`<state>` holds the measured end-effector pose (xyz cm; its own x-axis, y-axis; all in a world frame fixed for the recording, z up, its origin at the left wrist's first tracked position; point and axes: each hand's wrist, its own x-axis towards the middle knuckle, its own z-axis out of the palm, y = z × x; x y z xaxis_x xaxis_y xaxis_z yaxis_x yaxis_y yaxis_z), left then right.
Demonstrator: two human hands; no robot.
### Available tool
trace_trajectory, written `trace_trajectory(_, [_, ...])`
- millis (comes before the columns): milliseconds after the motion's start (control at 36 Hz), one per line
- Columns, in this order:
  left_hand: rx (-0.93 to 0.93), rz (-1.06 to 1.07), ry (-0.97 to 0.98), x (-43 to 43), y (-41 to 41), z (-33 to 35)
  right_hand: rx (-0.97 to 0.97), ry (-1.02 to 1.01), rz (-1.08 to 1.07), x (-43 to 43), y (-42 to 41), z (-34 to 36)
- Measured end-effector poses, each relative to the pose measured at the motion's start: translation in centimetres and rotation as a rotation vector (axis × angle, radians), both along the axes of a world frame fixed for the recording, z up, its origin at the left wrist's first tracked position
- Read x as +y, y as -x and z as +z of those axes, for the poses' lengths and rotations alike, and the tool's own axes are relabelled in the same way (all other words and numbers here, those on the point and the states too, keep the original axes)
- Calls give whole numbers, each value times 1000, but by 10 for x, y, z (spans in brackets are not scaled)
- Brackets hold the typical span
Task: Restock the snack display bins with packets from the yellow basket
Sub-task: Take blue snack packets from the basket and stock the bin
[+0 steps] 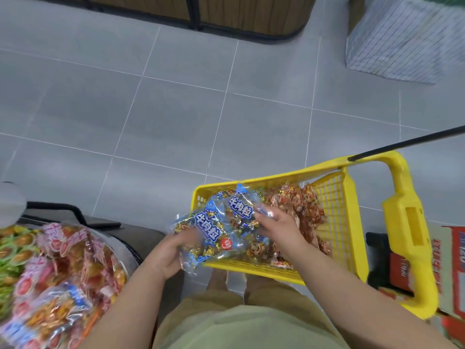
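"Where were the snacks?"

"Most lay in the yellow basket (327, 170), which stood on the floor right in front of the person. Reddish packets (304, 205) filled its far side."

"What were the hands doing?"

"The left hand (173, 250) was just outside the basket's near left corner. Its fingers were curled round the bottom of a blue packet (208, 230), which hung over the basket's edge. The right hand (276, 222) was inside the basket, on top of the pile. Its fingers pinched the edge of a second blue packet (239, 210), which touched the first one."

"Why two at once?"

"I think it was to carry more in one go. The packets looked soft and slippery, so each one needed a firm hold."

"Where would they go?"

"Likely into the snack bin (63, 260) to the left of the basket. It was heaped with pink and green packets. The two blue packets were not in it yet."
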<state>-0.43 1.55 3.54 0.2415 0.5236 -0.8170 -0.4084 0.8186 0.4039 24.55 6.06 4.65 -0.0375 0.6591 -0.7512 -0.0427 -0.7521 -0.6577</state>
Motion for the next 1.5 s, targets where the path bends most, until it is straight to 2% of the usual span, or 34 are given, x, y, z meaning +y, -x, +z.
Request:
trace_trajectory(83, [-35,66,-4,-3,7,2,130,113,55,-6,31,-3])
trace_trajectory(250, [-5,220,20,-20,25,-3,162,177,108,-14,65,-14])
trace_trajectory(528, [50,249,115,-42,41,-23,347,334,224,-29,73,-42])
trace_trajectory(611, [49,233,145,-44,40,-30,380,426,163,-28,66,-57])
trace_trajectory(667, [46,217,156,-44,39,-35,216,388,172,-23,60,-70])
trace_trajectory(722, [59,184,161,-43,37,-39,-173,221,261,-19,50,-86])
trace_trajectory(778, [83,142,169,-42,36,-40,-575,45,407,-16,34,-105])
trace_trajectory(861, [107,117,195,-44,37,-42,-879,-24,719,-14,14,-128])
trace_trajectory(917, [137,93,200,-46,39,-43,-922,28,927,-15,8,-137])
trace_trajectory(972, [181,49,190,-48,41,-44,-952,47,1033,-17,6,-144])
trace_trajectory(1056, [195,22,182,-51,44,-45,-1035,15,1081,-17,6,-144])
trace_trajectory(1139, [212,11,184,-55,44,-44,-977,42,1084,-14,9,-134])
trace_trajectory(1250, [171,72,164,-61,43,-40,-844,44,1018,-15,6,-111])
trace_trajectory(1389, [144,201,119,-73,33,-27,-788,-100,843,-23,-4,-78])
trace_trajectory(1500, [162,318,43,-91,20,-10,-602,-94,579,-28,-12,-47])
